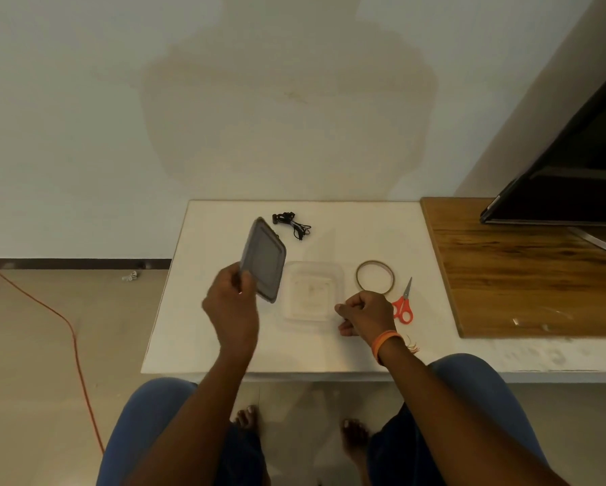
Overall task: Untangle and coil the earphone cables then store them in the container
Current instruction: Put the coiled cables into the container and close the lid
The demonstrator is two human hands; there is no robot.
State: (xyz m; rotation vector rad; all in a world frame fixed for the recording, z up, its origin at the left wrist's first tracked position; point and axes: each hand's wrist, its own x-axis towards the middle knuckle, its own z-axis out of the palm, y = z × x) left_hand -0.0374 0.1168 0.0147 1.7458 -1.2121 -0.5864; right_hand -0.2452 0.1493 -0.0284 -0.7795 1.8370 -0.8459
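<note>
A clear plastic container (336, 275) stands uncovered in the middle of the white table (203, 324). My left hand (229, 303) grips its grey lid (264, 261) by the near edge and holds it tilted up, just left of the container. A tangled black earphone cable (292, 224) lies near the table's back edge, beyond the lid. My right hand (364, 312) rests with curled fingers at the container's right near corner; nothing shows in it.
A roll of tape (375, 277) and orange-handled scissors (403, 303) lie right of the container. A wooden board (526, 271) with a dark screen (575, 177) on it adjoins the table at right. An orange cord (70, 331) runs over the floor at left.
</note>
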